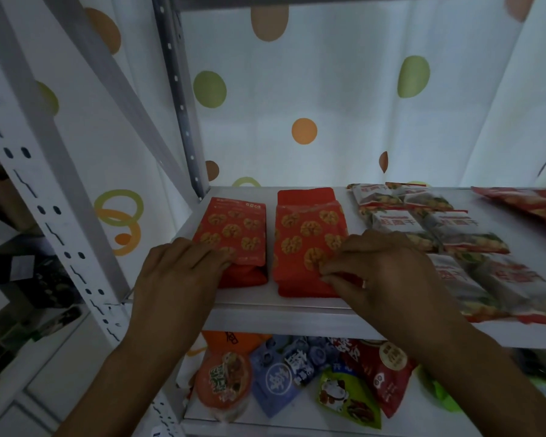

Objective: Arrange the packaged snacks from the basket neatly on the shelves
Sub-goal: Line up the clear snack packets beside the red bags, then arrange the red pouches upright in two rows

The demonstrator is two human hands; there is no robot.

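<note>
Two red walnut-print snack bags lie flat side by side on a white shelf (265, 305). My left hand (177, 275) rests on the near left corner of the left red bag (234, 231). On the near right part of the right red bag (306, 241) sits my right hand (379, 275), fingers curled and pinching its lower edge. To the right, several white-and-red packets (429, 225) lie in rows, blurred toward the edge. The basket is out of view.
The shelf below holds mixed packets: an orange round one (224, 383), blue ones (284, 370), a green one (344, 398) and a red one (388, 373). A perforated white upright (60, 222) stands at the left. A dotted curtain (328, 105) hangs behind.
</note>
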